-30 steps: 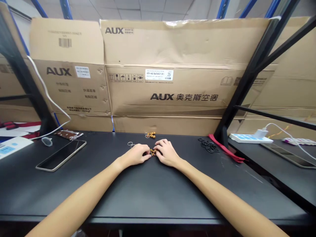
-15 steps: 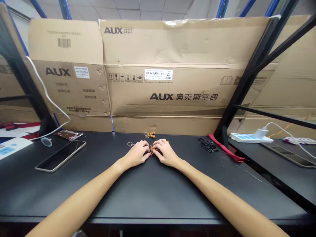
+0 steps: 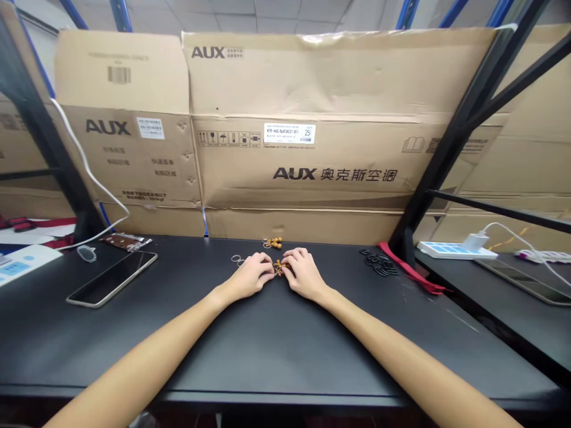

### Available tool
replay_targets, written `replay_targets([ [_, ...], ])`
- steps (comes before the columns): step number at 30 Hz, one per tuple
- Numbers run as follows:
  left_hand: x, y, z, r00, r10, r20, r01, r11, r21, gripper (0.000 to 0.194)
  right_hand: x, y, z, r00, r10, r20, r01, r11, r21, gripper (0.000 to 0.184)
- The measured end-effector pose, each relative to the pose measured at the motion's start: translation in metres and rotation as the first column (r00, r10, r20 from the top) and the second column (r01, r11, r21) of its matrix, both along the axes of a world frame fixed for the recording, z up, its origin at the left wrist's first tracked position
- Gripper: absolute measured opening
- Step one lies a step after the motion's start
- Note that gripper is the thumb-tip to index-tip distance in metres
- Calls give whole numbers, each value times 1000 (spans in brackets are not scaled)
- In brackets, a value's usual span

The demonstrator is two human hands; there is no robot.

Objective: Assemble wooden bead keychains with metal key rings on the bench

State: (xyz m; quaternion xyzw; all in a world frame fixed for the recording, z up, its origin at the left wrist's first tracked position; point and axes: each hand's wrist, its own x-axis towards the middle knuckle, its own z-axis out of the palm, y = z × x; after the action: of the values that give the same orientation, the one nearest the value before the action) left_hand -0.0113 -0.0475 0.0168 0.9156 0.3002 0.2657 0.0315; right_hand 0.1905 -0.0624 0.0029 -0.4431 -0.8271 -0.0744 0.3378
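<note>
While curled, both hands (image 3: 252, 276) (image 3: 304, 274) touch beads (image 3: 279, 267).

**Change across the head-camera sequence.** The left hand (image 3: 252, 276) and right hand (image 3: 306, 274) have both moved slightly toward the far edge of the table (image 3: 285, 351), with the left hand showing the larger shift toward the midline. Between them, the cluster of small brown beads (image 3: 279, 267) has moved the same way and now sits higher in the view, with more of it showing between the fingers. The view itself has shifted slightly: the cardboard cartons (image 3: 339, 119) and the phone (image 3: 111, 279) sit a little further right in the frame.
</note>
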Motion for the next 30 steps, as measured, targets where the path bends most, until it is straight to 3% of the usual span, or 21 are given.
replay_targets([
  [3, -2, 2, 0, 1000, 7, 0, -7, 1000, -9, 17, 0, 0, 0, 999, -39, 8, 39, 999, 3, 15],
  [15, 3, -4, -2, 1000, 22, 10, -22, 999, 24, 15, -3, -1, 2, 984, 176, -32, -177, 984, -28, 13],
  [18, 3, -1, -3, 999, 24, 26, -25, 999, 29, 16, -2, 0, 0, 988, 149, -37, -150, 989, -17, 11],
  [24, -3, 6, -2, 998, 38, 51, -39, 999, 18, 16, -1, 2, -3, 999, -39, -27, 39, 999, 4, 12],
  [30, -3, 4, -4, 998, 62, 22, -62, 998, 8, 14, -2, 1, -2, 994, 96, -43, -96, 995, -11, 12],
])
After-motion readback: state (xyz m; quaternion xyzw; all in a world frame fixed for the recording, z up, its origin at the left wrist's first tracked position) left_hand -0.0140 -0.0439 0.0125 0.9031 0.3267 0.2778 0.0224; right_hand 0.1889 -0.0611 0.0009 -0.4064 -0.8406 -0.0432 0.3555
